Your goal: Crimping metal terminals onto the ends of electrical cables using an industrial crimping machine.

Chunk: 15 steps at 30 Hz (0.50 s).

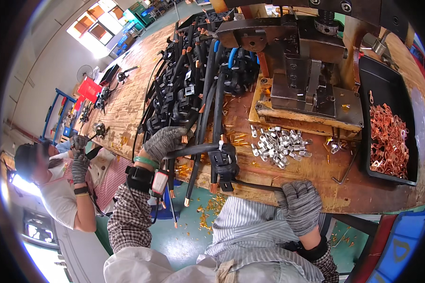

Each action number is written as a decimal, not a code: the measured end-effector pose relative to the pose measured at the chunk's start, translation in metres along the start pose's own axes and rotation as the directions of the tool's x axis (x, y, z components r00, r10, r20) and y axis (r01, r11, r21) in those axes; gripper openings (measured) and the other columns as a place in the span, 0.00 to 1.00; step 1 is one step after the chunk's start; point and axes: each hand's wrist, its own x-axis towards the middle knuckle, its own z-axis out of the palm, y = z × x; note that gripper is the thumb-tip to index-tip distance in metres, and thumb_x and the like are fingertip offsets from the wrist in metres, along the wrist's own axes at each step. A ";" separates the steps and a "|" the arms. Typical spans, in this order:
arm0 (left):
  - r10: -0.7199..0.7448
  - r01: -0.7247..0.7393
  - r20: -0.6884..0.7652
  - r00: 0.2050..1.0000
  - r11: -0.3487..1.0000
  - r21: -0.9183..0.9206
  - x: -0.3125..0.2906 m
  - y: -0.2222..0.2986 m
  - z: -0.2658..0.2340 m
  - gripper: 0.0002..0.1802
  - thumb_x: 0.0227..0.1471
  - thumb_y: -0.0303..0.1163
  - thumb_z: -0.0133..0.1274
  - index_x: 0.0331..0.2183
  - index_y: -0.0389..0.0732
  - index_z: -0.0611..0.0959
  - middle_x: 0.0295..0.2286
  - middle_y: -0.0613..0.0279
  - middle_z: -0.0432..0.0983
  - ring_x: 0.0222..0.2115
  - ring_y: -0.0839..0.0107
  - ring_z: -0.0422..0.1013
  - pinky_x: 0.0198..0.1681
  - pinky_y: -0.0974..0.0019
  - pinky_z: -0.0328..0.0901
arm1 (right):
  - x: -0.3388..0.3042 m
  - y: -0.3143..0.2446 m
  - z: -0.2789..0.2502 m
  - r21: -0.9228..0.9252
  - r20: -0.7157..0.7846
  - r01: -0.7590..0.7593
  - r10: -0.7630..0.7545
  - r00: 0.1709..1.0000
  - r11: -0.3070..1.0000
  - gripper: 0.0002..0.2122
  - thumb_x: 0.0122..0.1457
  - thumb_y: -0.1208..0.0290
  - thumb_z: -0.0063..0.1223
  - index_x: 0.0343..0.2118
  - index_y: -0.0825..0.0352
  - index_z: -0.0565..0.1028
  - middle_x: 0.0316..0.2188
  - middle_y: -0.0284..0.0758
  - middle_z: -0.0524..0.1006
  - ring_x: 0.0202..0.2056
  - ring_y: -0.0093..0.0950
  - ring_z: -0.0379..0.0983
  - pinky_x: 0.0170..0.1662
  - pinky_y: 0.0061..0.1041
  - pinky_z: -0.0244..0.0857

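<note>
My left hand [165, 143], in a grey knit glove, is closed around black cable at the table's near edge. A bare copper end [184, 139] shows by its fingers. From there a thick black cable [193, 150] runs right to a bundled black cable coil [225, 162] at the edge. A thin black cable [257, 186] leads from this coil to my right hand [301, 207]. That gloved hand is closed on it, fingers curled. Beyond lies a heap of black cables [179, 89] with bare copper ends. Silver cable lugs [281, 145] lie piled between my hands and a press.
A heavy metal press [307, 85] stands at the far right of the wooden table [316, 188]. Beside it, a black tray [409, 162] holds copper lugs [387, 137]. A hex key [348, 167] lies nearby. At left, a person [75, 184] wears grey gloves. Brass scraps [208, 214] litter the floor.
</note>
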 end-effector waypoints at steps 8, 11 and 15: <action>0.166 -0.128 0.116 0.979 0.952 -0.277 0.018 -0.041 -0.005 0.09 0.50 0.33 0.48 0.34 0.41 0.75 0.24 0.68 0.72 0.25 0.75 0.70 0.34 0.76 0.64 | 0.001 -0.001 0.002 -0.029 -0.019 -0.001 0.001 1.000 1.000 0.11 0.44 0.65 0.58 0.30 0.62 0.74 0.28 0.35 0.71 0.32 0.36 0.69 0.34 0.34 0.66; 0.370 -0.279 0.095 0.924 0.482 0.830 0.021 -0.054 -0.016 0.08 0.51 0.31 0.46 0.35 0.42 0.74 0.24 0.71 0.70 0.25 0.76 0.68 0.36 0.77 0.62 | 0.003 -0.002 0.000 -0.023 -0.015 -0.011 0.011 1.000 1.000 0.11 0.44 0.65 0.58 0.30 0.62 0.74 0.28 0.34 0.71 0.31 0.35 0.68 0.34 0.34 0.66; -0.074 0.199 0.196 0.978 0.623 -0.757 0.017 -0.038 -0.003 0.08 0.51 0.30 0.45 0.35 0.42 0.73 0.23 0.73 0.68 0.25 0.77 0.67 0.34 0.76 0.61 | 0.005 -0.003 -0.003 -0.028 -0.033 -0.017 0.016 0.999 0.999 0.10 0.44 0.67 0.58 0.30 0.62 0.73 0.27 0.34 0.70 0.30 0.34 0.68 0.33 0.33 0.65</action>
